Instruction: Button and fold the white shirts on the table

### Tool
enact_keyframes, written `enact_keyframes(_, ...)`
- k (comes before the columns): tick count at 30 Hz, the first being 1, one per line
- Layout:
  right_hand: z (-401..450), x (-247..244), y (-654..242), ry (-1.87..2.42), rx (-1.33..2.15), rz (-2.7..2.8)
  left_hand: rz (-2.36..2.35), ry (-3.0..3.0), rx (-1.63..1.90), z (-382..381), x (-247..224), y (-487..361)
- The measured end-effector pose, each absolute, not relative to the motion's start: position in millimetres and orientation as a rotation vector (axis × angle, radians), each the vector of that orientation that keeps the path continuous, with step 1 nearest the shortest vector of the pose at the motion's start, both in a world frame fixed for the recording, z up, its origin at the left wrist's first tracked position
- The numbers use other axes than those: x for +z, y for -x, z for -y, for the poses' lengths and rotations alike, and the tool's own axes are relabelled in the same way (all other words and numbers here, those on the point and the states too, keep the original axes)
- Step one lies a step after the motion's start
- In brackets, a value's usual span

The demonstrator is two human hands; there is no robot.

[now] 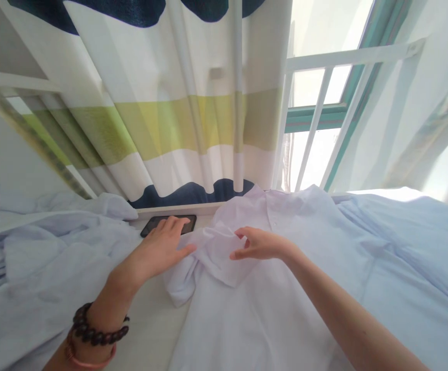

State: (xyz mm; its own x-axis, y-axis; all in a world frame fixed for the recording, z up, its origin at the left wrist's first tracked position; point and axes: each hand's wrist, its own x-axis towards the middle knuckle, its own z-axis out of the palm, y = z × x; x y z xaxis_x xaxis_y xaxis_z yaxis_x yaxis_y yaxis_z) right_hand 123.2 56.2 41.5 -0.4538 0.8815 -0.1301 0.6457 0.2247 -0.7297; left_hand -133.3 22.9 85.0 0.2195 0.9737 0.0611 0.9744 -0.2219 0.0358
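A white long garment that looks like a shirt or lab coat point(243, 314) lies spread in front of me, with its collar end near the curtain and one part bunched up on the left. My right hand point(262, 243) is over its upper part, thumb and fingers apart and nothing visible between them. Whether it touches the cloth, I cannot tell. My left hand point(158, 250) has its fingers spread, partly covering a black phone point(150, 225) at the back ledge. Its thumb is close to the bunched cloth.
More crumpled white cloth point(61, 247) lies at the left, and pale bluish cloth point(417, 242) spreads at the right. Behind stand a white railing point(355, 55), a striped curtain point(208, 123) and a green-framed window point(316, 116).
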Motion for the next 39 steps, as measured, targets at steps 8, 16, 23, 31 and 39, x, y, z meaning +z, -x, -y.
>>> enact_keyframes(8,-51.9,53.9,-120.8,1.075,1.307,1.644,2.03,2.662,0.055,-19.7,96.3,136.9)
enact_keyframes(16,-40.2,107.6,-184.1,1.175,1.037,1.388,1.637,2.907,-0.431,-3.3,102.6,113.7)
enact_keyframes(23,-34.0,99.2,-247.3,1.864,0.734,2.106,1.867,2.914,0.053,-11.0,74.8,121.9)
enact_keyframes(31,-43.2,80.3,-221.6,1.794,0.635,2.311,1.628,2.886,-0.008,-15.7,62.2,112.7)
enact_keyframes(39,-34.4,82.7,-189.2,1.759,0.857,2.413,1.49,2.999,-0.098,-31.9,39.9,117.1)
